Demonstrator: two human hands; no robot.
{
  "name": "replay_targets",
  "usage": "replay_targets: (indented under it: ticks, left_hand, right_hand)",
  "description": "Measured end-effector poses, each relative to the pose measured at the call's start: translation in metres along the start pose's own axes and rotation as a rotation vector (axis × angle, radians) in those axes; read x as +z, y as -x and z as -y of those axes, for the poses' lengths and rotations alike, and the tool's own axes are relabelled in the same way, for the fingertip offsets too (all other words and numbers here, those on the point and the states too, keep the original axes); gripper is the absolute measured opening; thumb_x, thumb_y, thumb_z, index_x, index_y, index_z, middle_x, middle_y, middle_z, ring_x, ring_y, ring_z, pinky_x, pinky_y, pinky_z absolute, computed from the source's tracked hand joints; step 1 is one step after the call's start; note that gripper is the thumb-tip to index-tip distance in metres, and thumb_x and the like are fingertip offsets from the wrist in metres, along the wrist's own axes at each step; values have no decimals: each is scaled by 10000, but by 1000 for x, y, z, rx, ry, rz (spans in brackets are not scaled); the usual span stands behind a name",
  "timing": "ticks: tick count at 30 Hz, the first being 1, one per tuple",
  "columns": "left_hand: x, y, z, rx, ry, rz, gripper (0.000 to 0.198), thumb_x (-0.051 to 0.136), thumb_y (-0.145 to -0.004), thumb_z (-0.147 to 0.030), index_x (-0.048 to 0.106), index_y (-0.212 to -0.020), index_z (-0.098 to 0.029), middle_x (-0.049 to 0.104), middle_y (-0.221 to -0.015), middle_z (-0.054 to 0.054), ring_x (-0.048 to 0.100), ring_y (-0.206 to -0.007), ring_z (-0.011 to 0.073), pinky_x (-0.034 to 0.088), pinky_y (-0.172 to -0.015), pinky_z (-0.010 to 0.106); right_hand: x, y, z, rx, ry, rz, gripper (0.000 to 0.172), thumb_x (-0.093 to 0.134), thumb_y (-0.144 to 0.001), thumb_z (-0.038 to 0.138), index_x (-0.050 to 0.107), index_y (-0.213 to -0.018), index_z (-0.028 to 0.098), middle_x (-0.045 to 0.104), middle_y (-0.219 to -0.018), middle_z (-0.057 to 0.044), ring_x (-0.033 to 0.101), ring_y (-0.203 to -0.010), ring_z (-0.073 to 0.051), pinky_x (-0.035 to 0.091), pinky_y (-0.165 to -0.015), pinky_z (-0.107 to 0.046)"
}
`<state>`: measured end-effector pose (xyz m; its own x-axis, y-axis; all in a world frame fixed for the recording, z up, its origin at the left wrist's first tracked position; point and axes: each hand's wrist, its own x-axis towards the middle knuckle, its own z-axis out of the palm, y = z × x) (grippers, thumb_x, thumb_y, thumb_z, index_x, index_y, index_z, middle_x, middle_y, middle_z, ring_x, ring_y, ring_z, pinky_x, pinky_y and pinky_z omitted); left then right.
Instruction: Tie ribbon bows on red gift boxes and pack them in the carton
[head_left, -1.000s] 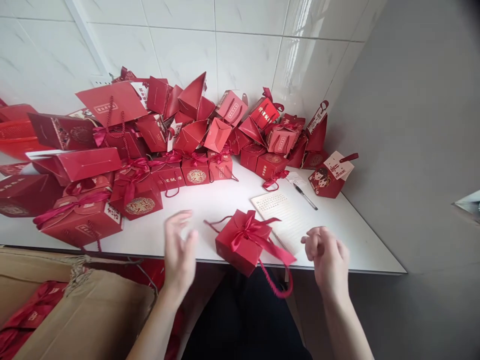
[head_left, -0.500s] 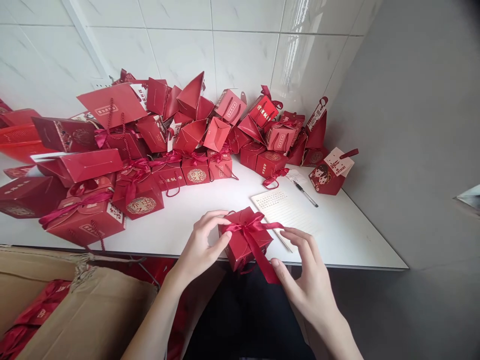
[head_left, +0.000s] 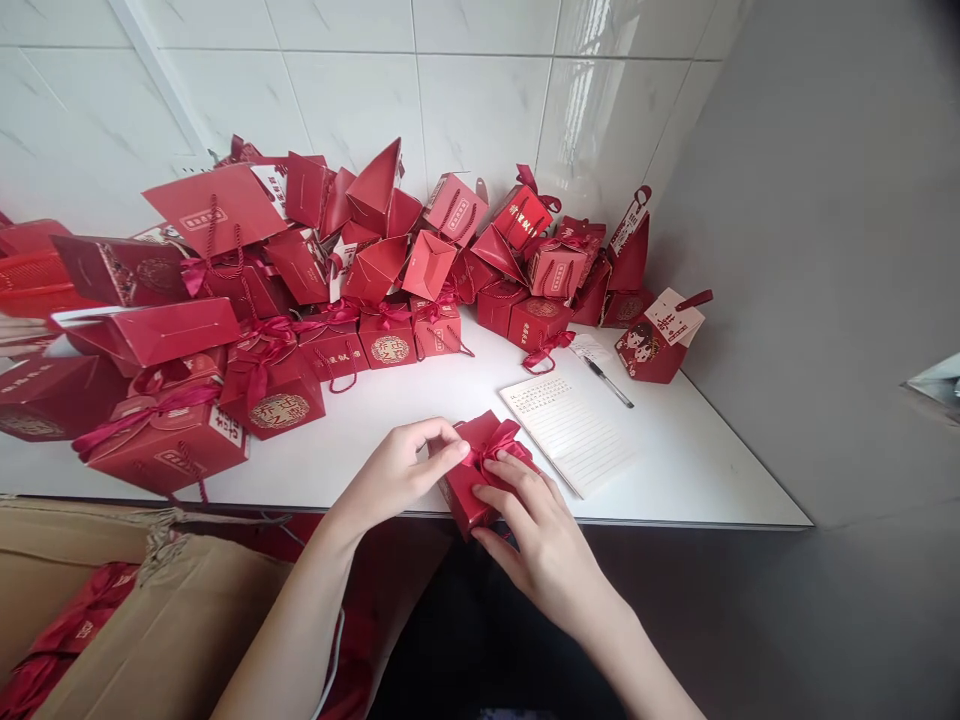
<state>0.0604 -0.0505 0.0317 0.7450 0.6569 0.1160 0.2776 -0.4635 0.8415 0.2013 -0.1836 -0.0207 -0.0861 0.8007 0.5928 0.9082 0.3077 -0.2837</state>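
A small red gift box (head_left: 480, 502) stands at the table's front edge, with a satin ribbon (head_left: 504, 438) tied in a bow on its lid. Thumb and forefinger of my left hand (head_left: 409, 465) pinch the ribbon at the left side of the bow. From the right, my right hand (head_left: 536, 525) lies over the box, its fingers bent on the lid and bow and its thumb by the front edge. Much of the lid's right part and the ribbon's tails are hidden under that hand.
Several red gift boxes (head_left: 390, 345) are heaped along the tiled wall. A lined notebook (head_left: 577, 440), a pen (head_left: 609, 383) and a box with a pale tag (head_left: 652, 345) lie to the right. A cardboard carton (head_left: 172, 620) with red items stands below left.
My right hand has moved left from the ribbon's tails onto the box. My left hand has closed into a pinch at the bow. The view has shifted slightly.
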Motion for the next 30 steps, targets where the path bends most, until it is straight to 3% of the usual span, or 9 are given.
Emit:
replay_targets:
  ticks: [5,9,12,17,21,23,26,30]
  left_hand:
    - [-9,-6,-1,-174,28,16,251,516,-838,-407,552,-736,-181,430,-423,-91,401,-363,72,360,-465,218]
    - [-15,-7,-5,-232,3,110,282,503,-846,-443,549,-747,-183,403,-310,-107,415,-303,80,404,-525,236]
    - [-15,-6,-7,-226,40,151,275,477,-863,-440,522,-764,-187,438,-311,-102,446,-312,85,410,-537,233]
    - [-5,-6,-5,-248,246,161,264,473,-867,-431,482,-755,-192,406,-316,-108,373,-272,62,297,-382,181]
    - [1,-8,-3,-270,437,180,266,456,-872,-430,453,-767,-185,636,-651,-35,357,-254,9,215,-309,167]
    - [2,-8,-3,-277,497,196,229,461,-870,-417,442,-820,-194,664,-753,-16,374,-255,5,202,-300,163]
    - [0,-6,-2,-265,485,139,204,496,-850,-390,446,-941,-215,652,-663,-34,412,-269,30,185,-306,158]
    - [-3,-1,1,-261,318,25,177,532,-831,-345,487,-895,-187,611,-609,-42,475,-309,50,264,-337,171]
  right_hand:
    - [-1,1,4,-5,-55,11,209,565,-866,200,573,-1072,167,593,-1179,-142,489,-1211,-269,499,-907,-429]
    - [4,-2,5,16,5,-17,233,541,-874,181,570,-1104,157,590,-1196,-158,500,-1198,-281,498,-877,-442]
    - [7,-5,5,34,31,-22,243,521,-877,164,568,-1116,154,583,-1208,-165,505,-1188,-284,496,-850,-439]
    - [9,-6,6,57,19,-22,238,523,-871,150,571,-1104,154,575,-1212,-161,498,-1190,-279,475,-868,-438]
    - [9,-6,7,73,24,-5,250,527,-873,158,560,-1120,163,571,-1217,-150,490,-1194,-277,466,-872,-436]
    - [9,-6,6,74,24,3,262,522,-878,162,547,-1138,166,569,-1220,-145,483,-1200,-275,463,-873,-435]
    - [9,-6,6,74,16,8,267,519,-881,161,539,-1146,164,565,-1228,-146,475,-1205,-276,459,-869,-434]
    - [10,-6,5,77,7,10,256,511,-883,154,545,-1136,162,558,-1236,-150,473,-1208,-279,458,-858,-428]
